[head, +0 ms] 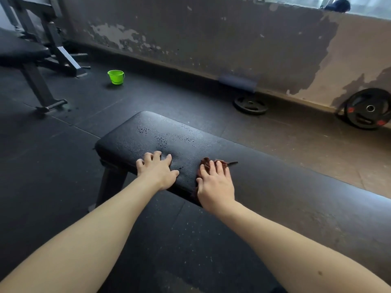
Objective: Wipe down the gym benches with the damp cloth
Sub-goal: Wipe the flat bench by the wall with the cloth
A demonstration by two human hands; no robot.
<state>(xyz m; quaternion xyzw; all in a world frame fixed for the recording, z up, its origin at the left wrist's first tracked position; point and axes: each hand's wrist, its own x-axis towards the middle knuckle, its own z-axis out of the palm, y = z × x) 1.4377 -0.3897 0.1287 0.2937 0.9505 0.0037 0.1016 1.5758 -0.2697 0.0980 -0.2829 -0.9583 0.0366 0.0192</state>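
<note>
From the head view, your right hand (pixel 215 185) lies flat with fingers spread on the brown cloth (pixel 204 163), pressing it onto the black bench (pixel 275 187) near its close edge. Your left hand (pixel 157 169) rests on the pad beside it, fingers splayed, holding nothing. Water beads (pixel 160 140) sit ahead. A green bucket (pixel 115 76) stands on the floor.

Most of the cloth (pixel 205 162) lies hidden under the right hand (pixel 215 185).

Peeling wall (pixel 211 28), dark rubber floor (pixel 63 166), window (pixel 359 5) upper right
</note>
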